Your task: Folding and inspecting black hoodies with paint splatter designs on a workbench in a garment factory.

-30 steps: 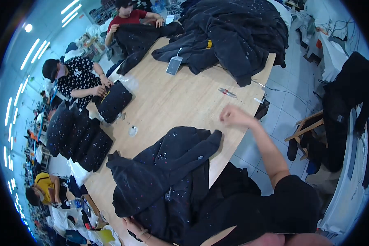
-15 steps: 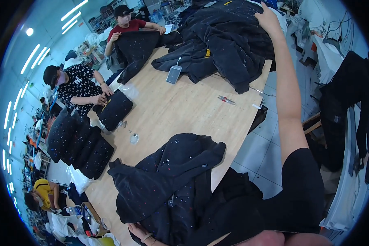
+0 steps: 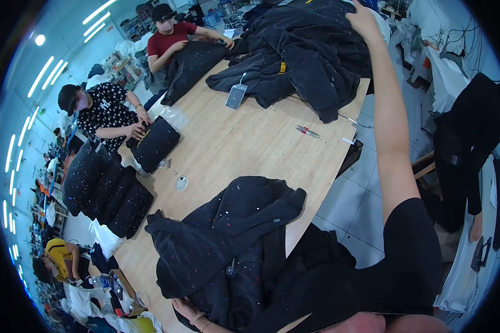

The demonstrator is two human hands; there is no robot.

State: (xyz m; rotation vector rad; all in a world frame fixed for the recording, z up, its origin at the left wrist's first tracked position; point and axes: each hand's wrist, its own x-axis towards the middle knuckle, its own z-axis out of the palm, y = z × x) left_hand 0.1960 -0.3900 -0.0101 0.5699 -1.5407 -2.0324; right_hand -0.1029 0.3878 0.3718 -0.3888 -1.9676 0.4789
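Two co-workers (image 3: 108, 102) stand at upper left, near a dark stack (image 3: 103, 188) and a folded bundle (image 3: 156, 145). Snips (image 3: 306, 131) lie right of centre on the table (image 3: 228, 150), between the pile (image 3: 316, 66) at top and the hoodie (image 3: 222, 238) at lower centre. A tag (image 3: 236, 96) hangs off the pile. The right hand (image 3: 365, 23), partly curled, reaches the pile's edge at upper right; its grip cannot be told. The left hand (image 3: 188, 312) touches the hoodie's lower edge, fingers partly hidden, openness unclear.

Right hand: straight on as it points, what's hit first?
The right hand would likely meet the heap of dark garments first; depth is unclear, so they may be touching now.
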